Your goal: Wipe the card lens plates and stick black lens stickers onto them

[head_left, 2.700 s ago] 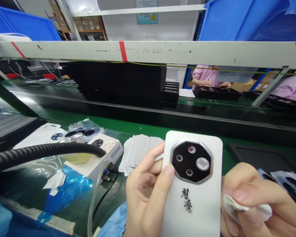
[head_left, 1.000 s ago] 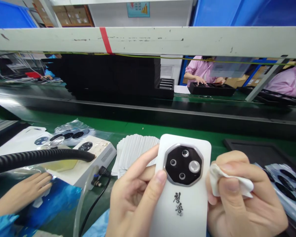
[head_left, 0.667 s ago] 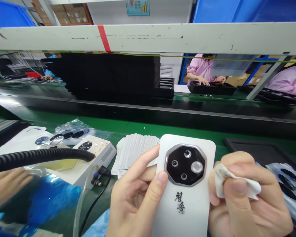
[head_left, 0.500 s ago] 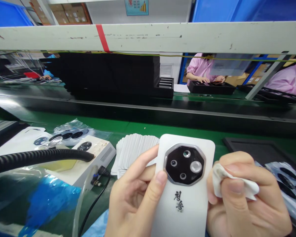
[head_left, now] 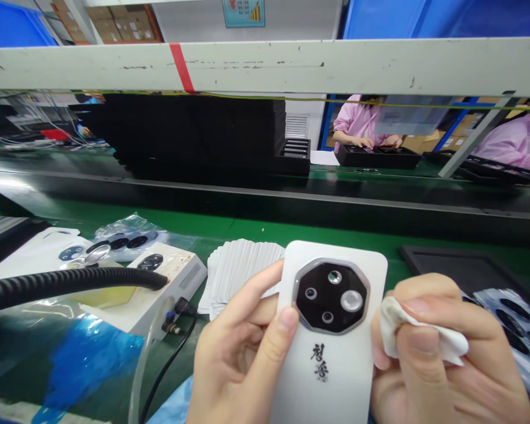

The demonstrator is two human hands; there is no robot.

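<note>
Left-hand grip clamped on a white phone, long side running straight ahead, right-hand grip pinching a white wipe just off its right edge.

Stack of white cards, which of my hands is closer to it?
Left. The left hand is just below the stack, its fingers overlapping it in view; the right hand is farther off, beyond the white phone back.

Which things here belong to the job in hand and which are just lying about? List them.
In use: white phone, left hand, right hand, white cloth.

Lying about: stack of white cards, black corrugated hose, black tray.
</note>
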